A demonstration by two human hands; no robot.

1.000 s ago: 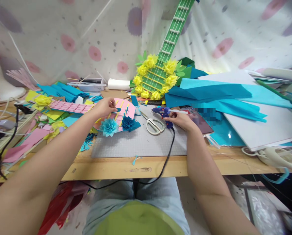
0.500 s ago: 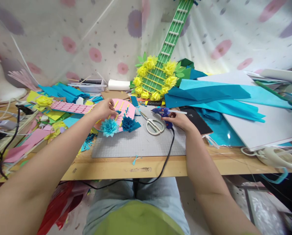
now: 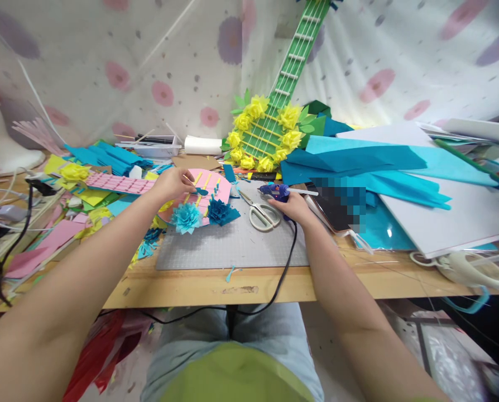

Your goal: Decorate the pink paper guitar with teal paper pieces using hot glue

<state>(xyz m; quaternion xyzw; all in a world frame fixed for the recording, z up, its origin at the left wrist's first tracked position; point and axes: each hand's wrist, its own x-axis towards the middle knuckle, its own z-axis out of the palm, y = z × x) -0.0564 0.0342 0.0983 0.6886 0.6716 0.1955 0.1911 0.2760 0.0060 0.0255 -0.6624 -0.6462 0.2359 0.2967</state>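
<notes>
A pink paper guitar [image 3: 219, 188] lies on the grey cutting mat [image 3: 233, 245], its neck pointing left. On its lower edge sit a light blue flower [image 3: 186, 218] and a dark blue flower [image 3: 219, 212]. My left hand [image 3: 176, 183] is over the guitar body, fingertips pinching a small dark teal paper leaf [image 3: 201, 191]. Right of the scissors [image 3: 264, 216], my right hand [image 3: 294, 205] is wrapped round a blue glue gun [image 3: 274, 191], whose black cord runs down over the table edge.
A green paper guitar [image 3: 266, 131] with yellow flowers leans at the back. Blue paper [image 3: 358, 159] and white boards [image 3: 454, 212] lie at the right, beside a phone [image 3: 331, 206]. Paper scraps [image 3: 48, 245] cover the left; a white cup [image 3: 475, 271] stands at the right edge.
My right hand has shifted slightly left on the glue gun. The phone beside it now shows more fully. My left hand has barely moved, still with the leaf.
</notes>
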